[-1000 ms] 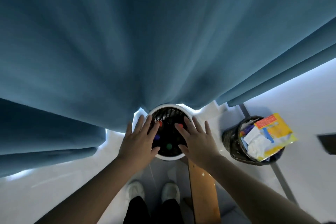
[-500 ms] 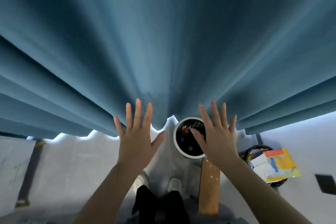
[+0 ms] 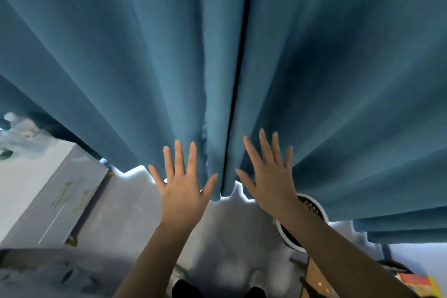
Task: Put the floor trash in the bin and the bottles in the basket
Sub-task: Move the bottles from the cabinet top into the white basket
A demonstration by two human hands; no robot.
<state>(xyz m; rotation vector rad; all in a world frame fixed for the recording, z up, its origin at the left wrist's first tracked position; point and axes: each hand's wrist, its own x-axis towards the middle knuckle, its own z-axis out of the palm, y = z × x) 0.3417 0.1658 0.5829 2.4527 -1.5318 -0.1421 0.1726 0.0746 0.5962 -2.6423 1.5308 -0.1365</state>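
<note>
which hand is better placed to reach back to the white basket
Right, probably. The right hand is open and empty, and its forearm already crosses over the white basket at the curtain's hem. The left hand, also open and empty, is farther off.

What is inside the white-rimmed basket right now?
Only a dark slice of the basket interior shows, with blurry specks near the rim. The right forearm and curtain cover the rest, so no bottles can be confirmed.
</note>
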